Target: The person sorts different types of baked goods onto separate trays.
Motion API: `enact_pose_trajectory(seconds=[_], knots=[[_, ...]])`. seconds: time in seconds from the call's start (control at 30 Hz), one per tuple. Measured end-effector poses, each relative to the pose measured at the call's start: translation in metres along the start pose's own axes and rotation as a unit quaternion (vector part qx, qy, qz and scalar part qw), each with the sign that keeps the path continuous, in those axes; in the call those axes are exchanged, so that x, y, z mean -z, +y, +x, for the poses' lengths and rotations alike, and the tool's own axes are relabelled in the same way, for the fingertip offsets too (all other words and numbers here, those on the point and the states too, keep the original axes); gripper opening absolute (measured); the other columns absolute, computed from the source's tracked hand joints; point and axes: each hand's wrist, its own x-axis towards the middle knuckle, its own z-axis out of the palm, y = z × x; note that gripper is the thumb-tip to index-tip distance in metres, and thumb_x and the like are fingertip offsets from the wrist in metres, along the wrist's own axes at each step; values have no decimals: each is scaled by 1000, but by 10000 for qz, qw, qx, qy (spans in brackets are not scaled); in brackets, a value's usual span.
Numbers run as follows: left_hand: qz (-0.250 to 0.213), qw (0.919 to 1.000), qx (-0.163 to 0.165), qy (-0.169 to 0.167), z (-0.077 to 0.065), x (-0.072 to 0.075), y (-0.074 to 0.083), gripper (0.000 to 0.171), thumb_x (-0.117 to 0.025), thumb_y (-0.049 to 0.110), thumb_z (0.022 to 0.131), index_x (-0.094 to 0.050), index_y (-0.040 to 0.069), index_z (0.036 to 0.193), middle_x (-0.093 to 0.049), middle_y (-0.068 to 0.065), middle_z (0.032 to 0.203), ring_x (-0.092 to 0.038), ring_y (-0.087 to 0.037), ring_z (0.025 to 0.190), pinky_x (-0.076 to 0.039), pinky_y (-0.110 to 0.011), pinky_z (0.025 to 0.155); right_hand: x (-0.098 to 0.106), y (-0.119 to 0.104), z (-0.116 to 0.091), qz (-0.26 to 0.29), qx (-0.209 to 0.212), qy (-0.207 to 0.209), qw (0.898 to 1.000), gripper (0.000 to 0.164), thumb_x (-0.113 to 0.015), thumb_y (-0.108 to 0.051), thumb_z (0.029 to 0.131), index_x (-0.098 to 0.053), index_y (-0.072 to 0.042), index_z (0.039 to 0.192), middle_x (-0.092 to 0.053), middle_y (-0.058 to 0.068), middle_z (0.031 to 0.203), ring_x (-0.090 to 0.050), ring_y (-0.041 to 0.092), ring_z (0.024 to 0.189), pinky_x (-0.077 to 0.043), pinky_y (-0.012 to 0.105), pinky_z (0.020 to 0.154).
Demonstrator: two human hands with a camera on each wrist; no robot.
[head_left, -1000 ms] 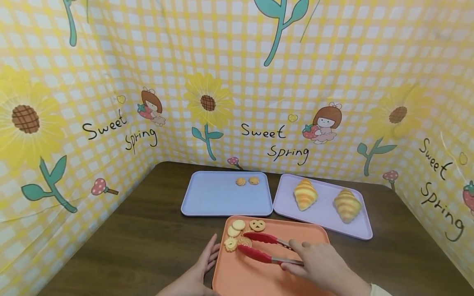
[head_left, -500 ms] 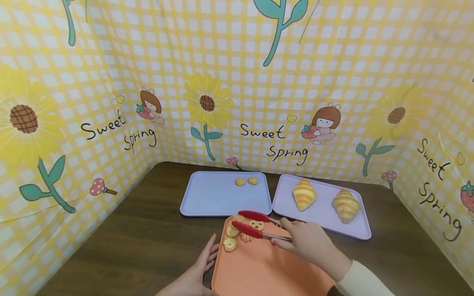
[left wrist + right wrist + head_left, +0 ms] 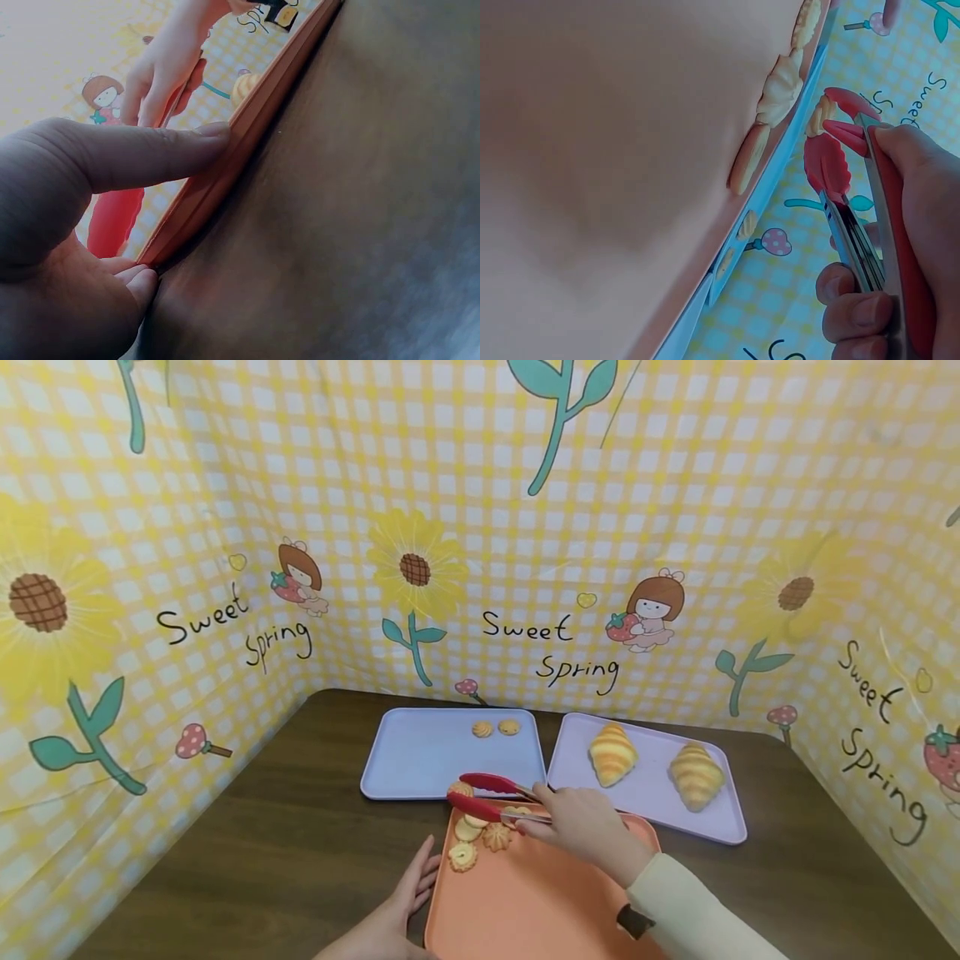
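Note:
My right hand (image 3: 581,827) grips a pair of red-tipped metal tongs (image 3: 474,807). Pinched between the tong tips is a ridged cookie (image 3: 821,116), raised above the far left corner of the orange tray (image 3: 540,893). My left hand (image 3: 390,910) lies along that tray's left side, fingers fairly straight; in the left wrist view its thumb (image 3: 161,154) touches the tray's wall. On the orange tray lie a star-shaped cookie (image 3: 497,837), a round crimped cookie (image 3: 462,857) and pale flat cookies (image 3: 468,829). The tongs partly cover a pretzel-shaped cookie.
Behind stands a blue tray (image 3: 427,743) with two small cookies, a swirled one (image 3: 482,728) and a round one (image 3: 508,727). Right of it, a lilac tray (image 3: 652,760) bears two croissants, one yellow (image 3: 612,753) and one browner (image 3: 696,775). A patterned cloth (image 3: 450,485) encloses the dark table (image 3: 225,860).
My right hand has moved away and to the left with the tongs, lifting the ridged cookie from among the others to the orange tray's far edge. My left hand has stayed put.

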Motion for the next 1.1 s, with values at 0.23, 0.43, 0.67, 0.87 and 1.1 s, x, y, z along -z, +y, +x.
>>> enact_pose_trajectory(seconds=[0.23, 0.43, 0.67, 0.87, 1.1], knots=[[-45, 10000, 47, -32, 0, 1, 0, 127, -83, 25, 84, 20, -10, 149, -5, -47, 148, -10, -63, 135, -29, -15, 102, -9, 2, 20, 20, 53, 33, 10000, 41, -66, -53, 91, -51, -15, 88, -36, -5, 51, -42, 13, 45, -32, 30, 41], [47, 9999, -107, -5, 0, 0, -1, 126, -84, 21, 82, 19, -9, 150, -7, -47, 148, -12, -63, 135, -29, -16, 103, -15, 2, 36, 4, -93, -83, 9999, 42, -63, -54, 93, -51, -13, 90, -35, -4, 49, -39, 15, 42, -31, 31, 40], [27, 10000, -60, -53, 1, 0, -1, 126, -83, 19, 83, 21, -8, 150, -5, -46, 149, -11, -63, 136, -29, -16, 103, -26, 6, 57, 44, -417, -285, 9987, 43, -60, -56, 94, -53, -14, 91, -43, -3, 53, -47, 16, 47, -40, 34, 44], [9, 10000, -17, -66, 1, 1, -1, 126, -83, 20, 84, 21, -9, 150, -5, -47, 148, -11, -64, 135, -30, -16, 103, -32, 12, 73, 32, -830, -699, 9941, 47, -56, -61, 95, -57, -14, 95, -49, -2, 58, -53, 16, 54, -48, 37, 50], [-131, 9999, -83, -71, 2, 0, 0, 126, -82, 21, 84, 22, -11, 148, -3, -49, 147, -9, -65, 135, -29, -15, 103, -41, 20, 89, 126, -1248, -860, 9884, 57, -55, -63, 94, -64, -14, 118, -68, 8, 84, -60, 24, 64, -52, 42, 57]])
